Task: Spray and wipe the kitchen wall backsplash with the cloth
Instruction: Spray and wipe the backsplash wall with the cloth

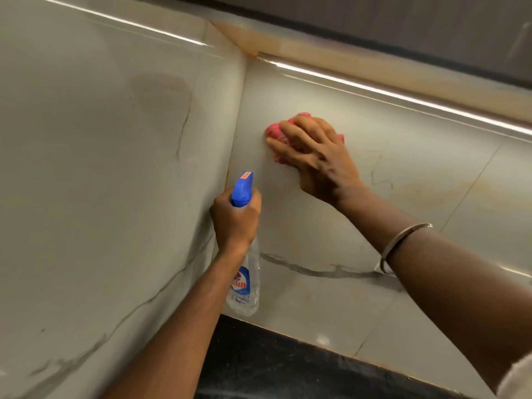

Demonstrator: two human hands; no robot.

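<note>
My right hand (316, 159) pressed the pink cloth (276, 133) flat against the backsplash (403, 156) near the corner; my left hand (234, 220) gripped the spray bottle (244, 283) just below.

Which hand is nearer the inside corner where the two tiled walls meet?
Left. The left hand, holding the spray bottle, sits right beside the corner seam. The right hand presses the pink cloth on the wall farther right of it.

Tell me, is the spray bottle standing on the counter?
No, the left hand grips the spray bottle in the air above the dark counter.
</note>
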